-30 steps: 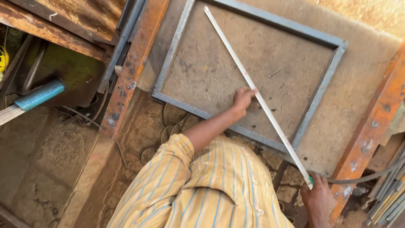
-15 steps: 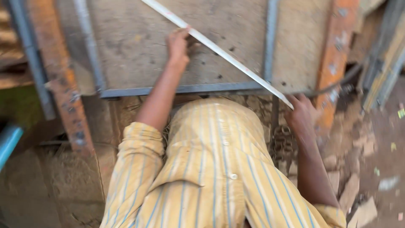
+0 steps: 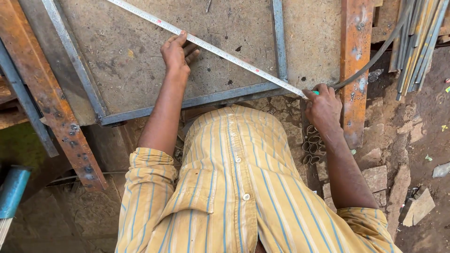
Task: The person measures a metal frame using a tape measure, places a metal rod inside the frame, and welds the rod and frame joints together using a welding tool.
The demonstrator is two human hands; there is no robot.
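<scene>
The white steel measuring tape (image 3: 220, 50) runs diagonally across the grey rectangular metal frame (image 3: 197, 100) on the rusty brown counter (image 3: 140, 61), its far end cut off at the top edge. The left hand (image 3: 177, 51) presses it flat, fingers spread. The right hand (image 3: 324, 108) is clamped on the tape's near end at the frame's corner.

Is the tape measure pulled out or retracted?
Pulled out. The tape runs taut diagonally across the metal frame, pressed down by the left hand and held at the frame's corner by the right hand.
</scene>
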